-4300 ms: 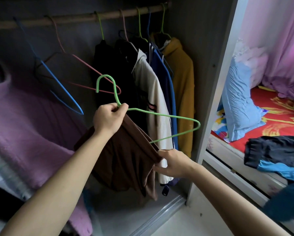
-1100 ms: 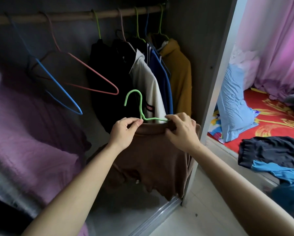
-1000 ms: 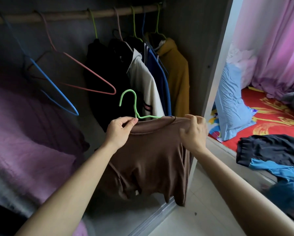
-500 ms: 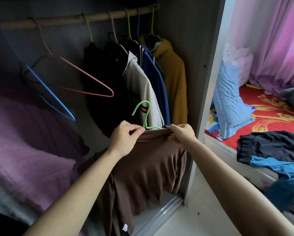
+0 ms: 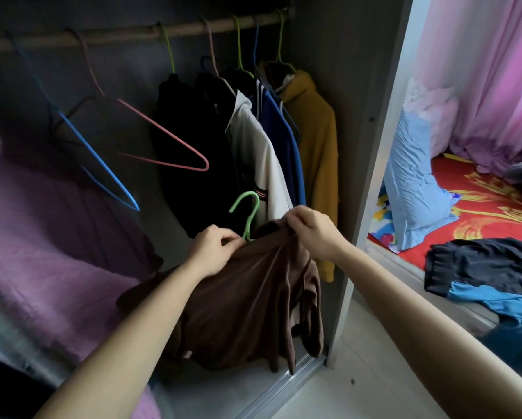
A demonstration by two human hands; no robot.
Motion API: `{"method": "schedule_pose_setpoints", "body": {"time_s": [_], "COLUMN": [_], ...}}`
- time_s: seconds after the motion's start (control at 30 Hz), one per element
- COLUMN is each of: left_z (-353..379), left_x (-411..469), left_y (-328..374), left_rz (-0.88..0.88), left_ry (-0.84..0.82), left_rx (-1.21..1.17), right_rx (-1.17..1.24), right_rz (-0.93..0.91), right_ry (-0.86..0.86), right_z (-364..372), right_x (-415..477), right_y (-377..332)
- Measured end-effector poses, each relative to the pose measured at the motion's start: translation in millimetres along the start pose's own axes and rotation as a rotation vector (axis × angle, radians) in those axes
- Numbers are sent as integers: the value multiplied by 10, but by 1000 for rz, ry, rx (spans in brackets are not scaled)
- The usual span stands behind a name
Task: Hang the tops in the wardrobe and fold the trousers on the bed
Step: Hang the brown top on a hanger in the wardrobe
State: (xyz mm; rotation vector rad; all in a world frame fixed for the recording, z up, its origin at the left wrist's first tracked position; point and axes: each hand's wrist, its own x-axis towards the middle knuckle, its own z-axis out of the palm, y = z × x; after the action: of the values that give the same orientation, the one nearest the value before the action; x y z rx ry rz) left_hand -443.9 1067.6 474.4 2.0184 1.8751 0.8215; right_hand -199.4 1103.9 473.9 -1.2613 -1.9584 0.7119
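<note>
Pinching the brown top (image 5: 253,303) at its collar with left hand (image 5: 215,247) and right hand (image 5: 312,234), low beneath the wardrobe rail (image 5: 132,37). Best to seat both shoulders evenly on the green hanger (image 5: 247,213) before lifting.

Nothing is legible; the tag (image 5: 188,354) on the brown top (image 5: 253,303) is blurred.
</note>
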Motion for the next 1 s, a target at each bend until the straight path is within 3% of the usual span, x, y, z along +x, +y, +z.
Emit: {"method": "schedule_pose_setpoints", "body": {"time_s": [0.1,0.13,0.27,0.33,0.43,0.53,0.6,0.7,0.87,1.0], "left_z": [-118,-145,-214,-253,-327,-413,-496,-590,-677,-635], "left_x": [6,-14,-75,-76,-96,-127,-139,-154,-146,-59], "left_y": [-25,-24,52,91,98,14,-100,-296,-535,-530], "left_rz": [-28,-36,-26,1,45,30,37,126,132,201], "left_ry": [29,5,-9,15,6,44,56,18,38,26], "left_rx": [-210,-311,-516,-595,-750,-872,-789,-438,-345,-61], "right_rx": [-206,-281,-332,-297,-305,-290,-281,-301,-379,-392], "right_rz": [152,142,-50,-183,-303,-340,-384,-397,-257,-166], "right_ry": [-433,-437,-132,-145,-306,-237,-149,-105,-140,-172], "right_z": [-87,-111,-133,-130,-142,-221,-262,-342,-525,-504], "right_x": [-48,-66,-21,47,107,162,195,223,222,209], "right_y": [55,65,-16,-112,-261,-341,-416,-573,-779,-834]}}
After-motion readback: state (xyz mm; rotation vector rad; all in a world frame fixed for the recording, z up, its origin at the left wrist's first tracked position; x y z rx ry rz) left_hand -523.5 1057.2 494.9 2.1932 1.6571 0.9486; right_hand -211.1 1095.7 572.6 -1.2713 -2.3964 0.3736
